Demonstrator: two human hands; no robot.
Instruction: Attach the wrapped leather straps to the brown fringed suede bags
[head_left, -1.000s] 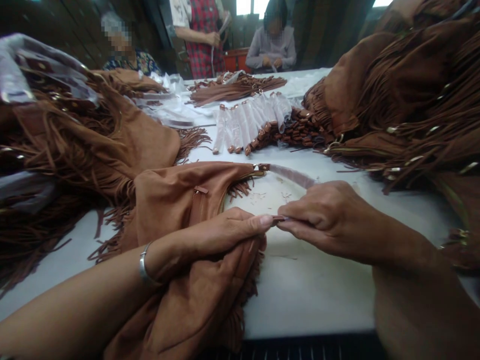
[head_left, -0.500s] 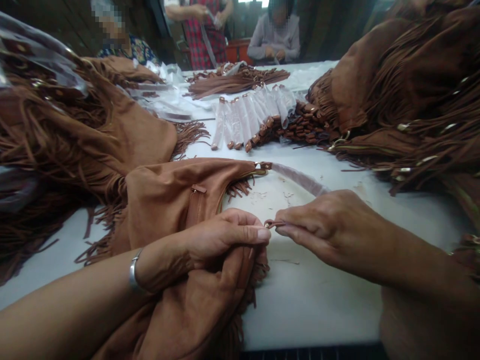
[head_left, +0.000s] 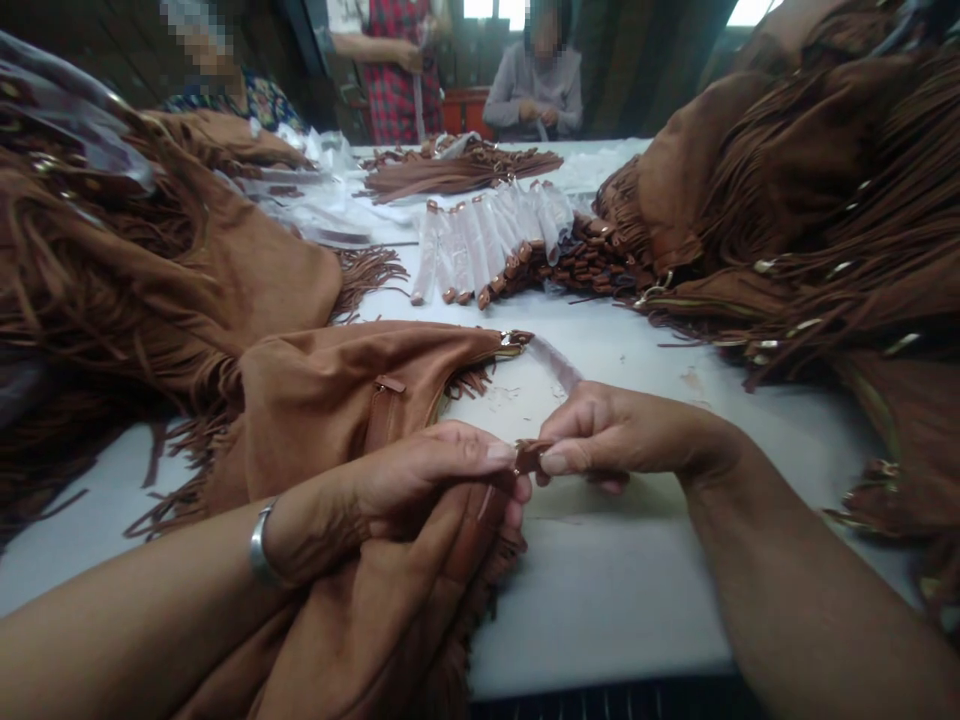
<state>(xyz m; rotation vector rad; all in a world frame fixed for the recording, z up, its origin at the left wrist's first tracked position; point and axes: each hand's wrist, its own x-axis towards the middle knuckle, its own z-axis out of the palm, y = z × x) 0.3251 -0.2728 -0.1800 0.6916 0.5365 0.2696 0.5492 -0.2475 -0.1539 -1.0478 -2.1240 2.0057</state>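
Observation:
A brown fringed bag lies on the table in front of me, with a small zipped pocket on its face. My left hand, with a silver bangle at the wrist, is closed on the bag's near corner by the metal ring. In my right hand I pinch the brown end of the bag strap, right against my left fingertips. The plastic-wrapped strap runs from the bag's far corner to my right hand. Whether the strap end is fastened to the ring cannot be made out.
More fringed bags are heaped at the left, and a tall pile of bags stands at the right. Several plastic-wrapped straps lie beyond my bag, with loose fringe pieces behind them. Co-workers are across the table.
My right hand has turned over and moved left, up against my left fingertips. The strap end now shows its flat side, and less of the wrapped strap is visible. The view has shifted slightly.

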